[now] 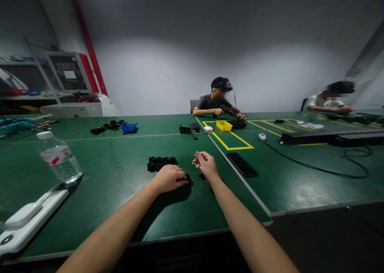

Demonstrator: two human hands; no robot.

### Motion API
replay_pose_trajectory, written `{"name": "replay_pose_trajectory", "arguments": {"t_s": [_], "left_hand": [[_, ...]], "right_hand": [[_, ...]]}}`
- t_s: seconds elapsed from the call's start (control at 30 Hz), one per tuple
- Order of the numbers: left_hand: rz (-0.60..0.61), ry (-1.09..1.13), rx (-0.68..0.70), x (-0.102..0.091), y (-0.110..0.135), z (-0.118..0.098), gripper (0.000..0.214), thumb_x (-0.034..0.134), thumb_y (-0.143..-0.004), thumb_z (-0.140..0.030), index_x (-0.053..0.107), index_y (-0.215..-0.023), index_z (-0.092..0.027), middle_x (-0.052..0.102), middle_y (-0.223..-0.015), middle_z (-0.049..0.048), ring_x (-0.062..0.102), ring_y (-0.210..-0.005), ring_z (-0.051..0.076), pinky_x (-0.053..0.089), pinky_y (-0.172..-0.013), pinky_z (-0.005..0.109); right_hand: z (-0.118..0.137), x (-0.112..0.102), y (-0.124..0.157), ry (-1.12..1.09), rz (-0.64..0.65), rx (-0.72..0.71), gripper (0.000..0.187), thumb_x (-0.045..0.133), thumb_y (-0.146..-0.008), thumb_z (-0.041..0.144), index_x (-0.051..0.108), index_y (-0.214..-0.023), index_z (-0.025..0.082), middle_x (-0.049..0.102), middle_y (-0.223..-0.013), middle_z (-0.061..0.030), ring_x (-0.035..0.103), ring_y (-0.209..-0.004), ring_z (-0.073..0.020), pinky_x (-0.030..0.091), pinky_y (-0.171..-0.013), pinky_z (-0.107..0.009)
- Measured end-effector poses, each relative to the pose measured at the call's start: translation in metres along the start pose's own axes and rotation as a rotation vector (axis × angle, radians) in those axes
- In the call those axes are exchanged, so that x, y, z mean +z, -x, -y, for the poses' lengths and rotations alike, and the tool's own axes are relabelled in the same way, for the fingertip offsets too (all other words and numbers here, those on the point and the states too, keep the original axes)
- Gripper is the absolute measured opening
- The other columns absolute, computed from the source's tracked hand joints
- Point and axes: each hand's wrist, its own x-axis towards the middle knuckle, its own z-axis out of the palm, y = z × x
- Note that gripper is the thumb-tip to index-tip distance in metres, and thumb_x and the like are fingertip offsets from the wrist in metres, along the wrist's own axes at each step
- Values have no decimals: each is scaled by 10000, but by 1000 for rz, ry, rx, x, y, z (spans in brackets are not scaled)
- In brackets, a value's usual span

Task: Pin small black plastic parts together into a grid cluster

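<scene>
My left hand (168, 178) rests palm down on the green table (120, 193), its fingers curled over a small black plastic part (185, 180). Just to its right my right hand (206, 164) is raised a little, fingers pinched on a thin, partly white item (198, 160) that is too small to name. A cluster of several black parts (162, 163) lies on the table just beyond my left hand.
A water bottle (59, 158) and a white device (28, 219) sit at the left. A black phone (241, 164) lies to the right past a white line. Farther off are a blue bin (129, 127), a yellow bin (223, 125), cables, and two seated people working.
</scene>
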Motion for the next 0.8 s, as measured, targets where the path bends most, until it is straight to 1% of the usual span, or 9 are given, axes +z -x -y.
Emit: {"name": "replay_pose_trajectory", "arguments": {"t_s": [0.1, 0.17, 0.23, 0.3, 0.37, 0.47, 0.57, 0.8], "left_hand": [[-1, 6, 4, 0, 0, -1, 258, 545, -912, -413, 726, -867, -235, 692, -783, 22, 633, -758, 153, 446, -730, 265], [-1, 6, 7, 0, 0, -2, 260, 544, -911, -416, 726, -863, -236, 692, -780, 21, 632, -755, 154, 446, -731, 266], [0, 8, 11, 0, 0, -3, 258, 544, -912, -415, 726, -870, -237, 697, -793, 21, 636, -765, 156, 447, -734, 266], [2, 9, 15, -1, 0, -3, 253, 547, -911, -412, 726, -876, -237, 703, -806, 21, 641, -777, 158, 448, -737, 265], [2, 11, 16, 0, 0, -3, 259, 544, -913, -418, 728, -885, -238, 705, -807, 21, 644, -777, 157, 448, -734, 262], [-3, 20, 16, 1, 1, -4, 271, 537, -914, -437, 730, -914, -248, 705, -808, 18, 644, -766, 150, 447, -727, 256], [-10, 22, 16, 3, 1, -5, 279, 530, -916, -449, 729, -933, -253, 709, -815, 15, 647, -768, 148, 447, -725, 253], [-43, -6, 22, -2, 0, -10, 356, 438, -964, -421, 719, -861, -229, 699, -751, 22, 642, -722, 144, 436, -689, 257]], "right_hand": [[-2, -4, 1, 205, 21, -38, 448, 512, -838, 625, 615, -715, 207, 683, -606, -24, 518, -404, -113, 392, -437, -226], [-1, -6, 3, 371, 38, -45, 374, 508, -876, 539, 615, -713, 221, 696, -640, -17, 575, -479, -137, 402, -477, -234], [0, -9, 4, 574, 35, -35, 210, 593, -847, 410, 626, -729, 239, 712, -711, -7, 634, -614, -164, 404, -534, -243], [1, -11, 5, 762, 27, 1, 56, 683, -774, 293, 638, -772, 260, 725, -797, 3, 656, -728, -185, 392, -573, -254], [1, -13, 5, 870, 39, 43, 135, 729, -725, 246, 642, -825, 276, 730, -875, 9, 660, -781, -196, 379, -590, -262], [0, -14, 4, 914, 63, 60, 179, 746, -719, 247, 640, -859, 282, 728, -924, 8, 661, -815, -196, 373, -603, -264], [-1, -15, 3, 926, 62, 50, 147, 736, -737, 241, 639, -841, 275, 725, -901, 3, 660, -808, -191, 362, -597, -261], [-2, -14, 3, 931, 48, 41, 119, 728, -745, 236, 634, -807, 276, 715, -835, 8, 646, -757, -187, 335, -570, -263]]}}
